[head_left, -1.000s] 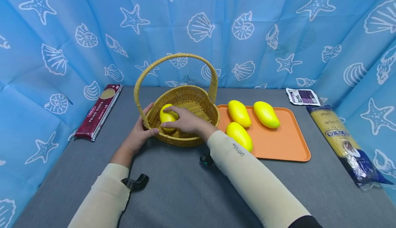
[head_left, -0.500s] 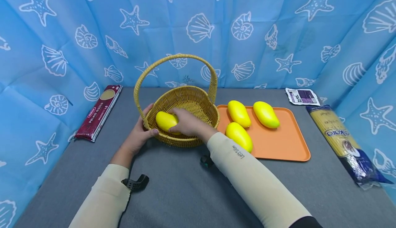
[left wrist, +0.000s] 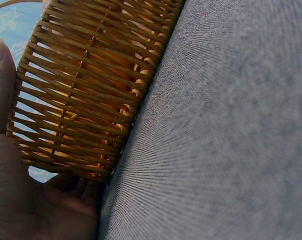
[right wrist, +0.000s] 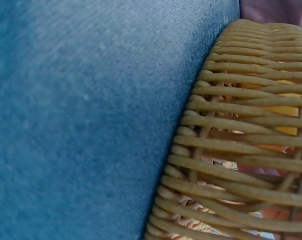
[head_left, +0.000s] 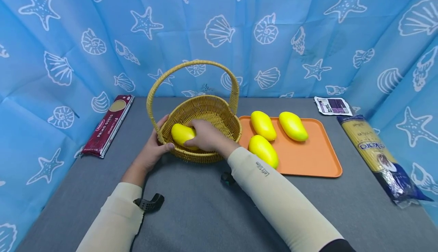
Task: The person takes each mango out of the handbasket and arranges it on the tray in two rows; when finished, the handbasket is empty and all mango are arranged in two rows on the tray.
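Note:
A yellow mango [head_left: 182, 133] lies on its side within the wicker basket [head_left: 224, 145], by the left wall. My right hand [head_left: 207, 136] reaches in over the basket's front rim and grips the mango's right end; its far fingertips are hidden. At the left rim my left hand [head_left: 154, 149] holds the basket, thumb over the front edge and fingers round the outside. The left wrist view has that hand [left wrist: 46, 205] against the woven side [left wrist: 81, 95]. Through the weave [right wrist: 240, 120] in the right wrist view, some yellow of the mango shows.
To the basket's right, an orange tray [head_left: 308, 160] bears three mangoes [head_left: 264, 151]. A red spaghetti pack [head_left: 109, 124] lies at the left, a pasta bag [head_left: 380, 153] and a small white-purple packet [head_left: 332, 106] at the right. A blue curtain [head_left: 191, 27] hangs behind the grey table [head_left: 191, 206].
Inside the basket, the mango has turned from upright to lying lengthwise, and my right hand has shifted to its right end. My left hand stays on the rim.

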### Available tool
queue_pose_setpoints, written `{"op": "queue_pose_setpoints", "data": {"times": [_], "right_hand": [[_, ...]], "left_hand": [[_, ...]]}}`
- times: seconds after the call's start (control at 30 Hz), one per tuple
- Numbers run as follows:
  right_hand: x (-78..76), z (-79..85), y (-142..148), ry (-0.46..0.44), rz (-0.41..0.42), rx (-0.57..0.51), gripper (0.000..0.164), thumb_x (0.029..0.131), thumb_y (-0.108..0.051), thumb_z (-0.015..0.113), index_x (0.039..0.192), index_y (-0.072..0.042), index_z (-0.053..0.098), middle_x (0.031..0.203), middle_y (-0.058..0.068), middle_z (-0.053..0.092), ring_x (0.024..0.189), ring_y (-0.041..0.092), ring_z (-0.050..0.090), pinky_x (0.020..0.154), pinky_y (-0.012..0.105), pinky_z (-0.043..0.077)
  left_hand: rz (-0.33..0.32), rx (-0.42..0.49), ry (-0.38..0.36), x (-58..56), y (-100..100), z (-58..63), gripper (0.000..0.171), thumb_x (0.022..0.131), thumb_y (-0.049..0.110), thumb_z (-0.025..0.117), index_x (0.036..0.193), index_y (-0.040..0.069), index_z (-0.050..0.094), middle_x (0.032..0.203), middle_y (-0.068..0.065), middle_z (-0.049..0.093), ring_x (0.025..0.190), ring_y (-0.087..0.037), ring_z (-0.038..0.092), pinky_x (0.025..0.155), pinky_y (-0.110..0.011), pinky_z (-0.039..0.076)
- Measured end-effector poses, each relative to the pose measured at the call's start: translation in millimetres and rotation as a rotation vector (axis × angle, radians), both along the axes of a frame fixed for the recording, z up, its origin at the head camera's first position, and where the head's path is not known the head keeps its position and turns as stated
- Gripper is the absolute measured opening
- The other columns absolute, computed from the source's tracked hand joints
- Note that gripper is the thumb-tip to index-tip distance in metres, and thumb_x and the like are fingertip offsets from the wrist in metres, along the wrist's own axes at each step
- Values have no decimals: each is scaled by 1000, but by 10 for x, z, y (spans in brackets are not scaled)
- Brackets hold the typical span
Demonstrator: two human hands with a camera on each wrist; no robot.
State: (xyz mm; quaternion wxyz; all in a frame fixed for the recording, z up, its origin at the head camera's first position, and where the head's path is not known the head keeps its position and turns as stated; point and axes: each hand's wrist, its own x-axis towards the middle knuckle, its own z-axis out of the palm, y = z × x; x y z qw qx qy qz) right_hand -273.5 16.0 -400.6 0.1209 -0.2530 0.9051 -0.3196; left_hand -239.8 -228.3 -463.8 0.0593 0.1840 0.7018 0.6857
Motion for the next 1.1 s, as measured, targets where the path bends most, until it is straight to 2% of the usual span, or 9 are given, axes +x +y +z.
{"op": "queue_pose_setpoints", "data": {"times": [0.43,0.67,0.97,1.1], "right_hand": [[83,120,27,50,-31,-6,56,99,-33,84,142,-3,63,122,5,68,99,19,61,86,37,51],[165,196,140,62,-56,-50,61,97,-36,86,145,-6,63,123,3,68,99,19,62,85,37,51],[256,218,395,83,-62,-154,63,95,-34,87,146,-5,63,129,5,68,106,19,62,90,38,52],[296,264,457,70,-85,-167,66,96,-35,86,149,-6,61,134,5,67,111,20,64,92,39,54]], "left_hand": [[4,8,-21,9,-2,-5,85,111,6,62,176,31,15,173,-10,28,144,-32,40,110,-30,43],[-4,39,-30,4,10,14,87,108,-2,57,177,28,14,172,-13,29,142,-32,42,108,-31,45],[-11,55,-26,-10,19,0,89,106,-5,58,177,25,12,173,-17,28,147,-43,37,108,-31,45],[-11,53,-18,-9,7,-11,90,106,-5,59,177,26,13,173,-18,27,148,-44,36,109,-32,44]]}}
